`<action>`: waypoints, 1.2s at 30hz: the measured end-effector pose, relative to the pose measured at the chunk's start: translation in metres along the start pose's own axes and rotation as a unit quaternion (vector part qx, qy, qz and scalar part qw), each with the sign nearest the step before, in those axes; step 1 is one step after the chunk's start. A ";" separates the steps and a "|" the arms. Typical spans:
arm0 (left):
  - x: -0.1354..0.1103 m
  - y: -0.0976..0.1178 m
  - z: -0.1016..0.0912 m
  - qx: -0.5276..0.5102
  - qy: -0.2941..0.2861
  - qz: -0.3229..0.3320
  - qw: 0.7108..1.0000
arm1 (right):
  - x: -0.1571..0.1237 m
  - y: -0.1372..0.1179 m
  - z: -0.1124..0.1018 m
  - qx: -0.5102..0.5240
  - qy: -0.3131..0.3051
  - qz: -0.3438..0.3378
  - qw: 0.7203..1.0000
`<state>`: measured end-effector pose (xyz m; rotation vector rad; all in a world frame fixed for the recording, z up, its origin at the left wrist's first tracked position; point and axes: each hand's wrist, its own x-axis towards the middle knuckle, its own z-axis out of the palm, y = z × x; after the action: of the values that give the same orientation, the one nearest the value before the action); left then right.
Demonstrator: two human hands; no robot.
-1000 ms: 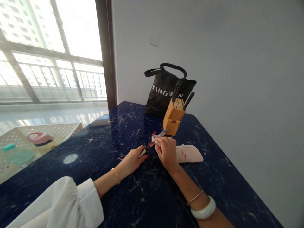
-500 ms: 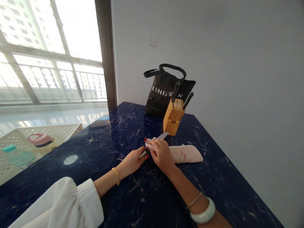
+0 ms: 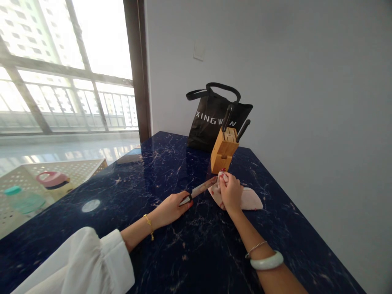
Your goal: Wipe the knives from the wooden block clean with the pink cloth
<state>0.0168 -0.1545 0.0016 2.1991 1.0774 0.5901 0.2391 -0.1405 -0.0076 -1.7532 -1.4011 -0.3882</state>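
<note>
My left hand (image 3: 173, 207) is closed round the handle of a knife (image 3: 200, 188), whose blade points up and to the right, low over the dark blue marble counter (image 3: 171, 253). My right hand (image 3: 230, 191) pinches a pale pink cloth (image 3: 248, 199) against the blade's tip. The rest of the cloth lies on the counter to the right. Just behind the hands stands a wooden knife block (image 3: 223, 150) with two black handles sticking out of it.
A black tote bag (image 3: 214, 116) with white lettering leans on the grey wall behind the block. Left of the counter a perforated cream shelf (image 3: 61, 171) holds a pink-lidded container (image 3: 52, 179) and a teal-lidded one (image 3: 23, 200). Large windows fill the left.
My right hand has slid the cloth along the blade from near the handle out to the tip. The knife has dropped a little lower. My left hand has stayed in place.
</note>
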 end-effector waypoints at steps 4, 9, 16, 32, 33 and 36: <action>0.002 -0.004 0.002 -0.030 0.002 -0.005 1.000 | 0.000 0.002 -0.001 0.040 0.014 0.031 0.999; 0.002 -0.008 0.005 -0.111 -0.021 -0.039 0.993 | -0.007 -0.018 -0.005 0.078 0.020 -0.066 0.995; 0.006 -0.016 0.007 -0.103 0.003 -0.043 0.994 | -0.029 -0.056 -0.012 0.052 -0.126 -0.246 0.960; 0.005 -0.015 0.009 -0.100 0.062 -0.016 0.993 | -0.036 -0.071 -0.024 0.054 -0.168 -0.265 0.948; 0.004 -0.014 0.009 -0.099 0.069 -0.014 0.993 | -0.036 -0.071 -0.024 0.055 -0.167 -0.261 0.949; 0.003 -0.010 0.009 -0.099 0.090 0.003 0.991 | -0.036 -0.071 -0.024 0.059 -0.162 -0.261 0.950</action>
<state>0.0183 -0.1505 -0.0115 2.0085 1.0534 0.8729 0.1689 -0.1805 0.0109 -1.3711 -2.0893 -0.2900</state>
